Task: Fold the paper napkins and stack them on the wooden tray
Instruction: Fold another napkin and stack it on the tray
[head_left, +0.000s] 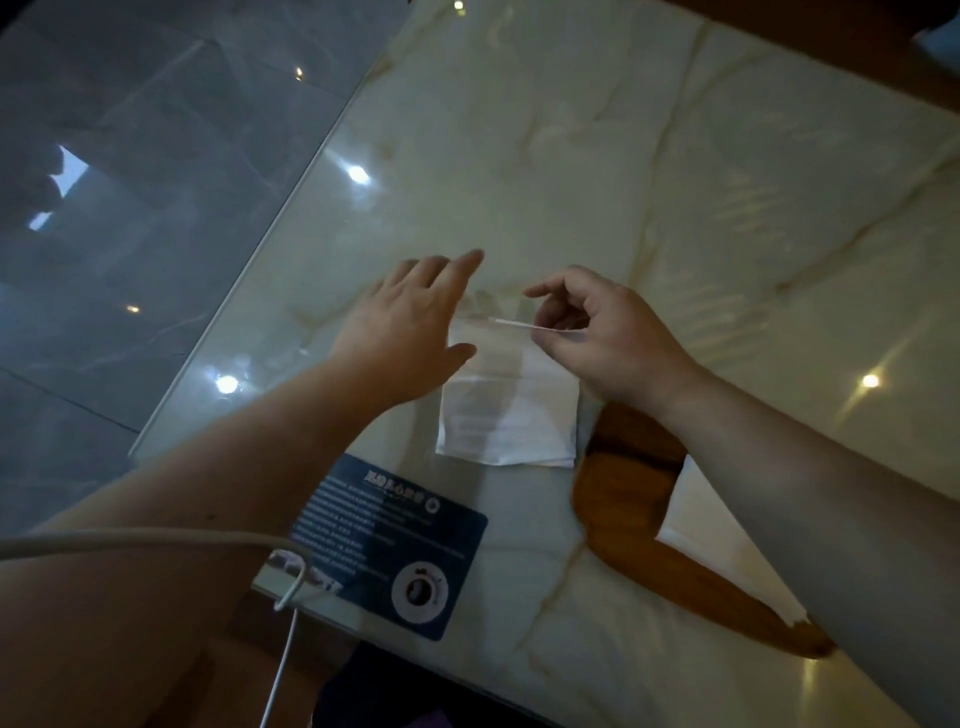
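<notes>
Our right hand (602, 338) is pinching the far edge of the napkin (506, 410) lying mid-counter beside the wooden tray (631, 499), left hand (410, 332) spread open over it, and it's flimsy, tear-prone paper, so we'd grip corners lightly.

- A napkin (506, 410) is lying flat on the counter (675, 208), near the middle of the view.
- The left hand (410, 327) is hovering over the napkin's left far corner, and the right hand (602, 338) is sitting at its right far corner, fingers (545, 338) pinching the lifted far edge.
- A wooden tray (623, 499) is lying just right of the napkin, its near-left edge touching or almost touching it.
- A stack of napkins (717, 551) is resting on the tray, partly under the right forearm.
- A card (395, 540) is lying nearer the person, left of the tray.
- A cable (156, 538) is crossing the left forearm.
- The floor (130, 156) is lying left of the counter.
</notes>
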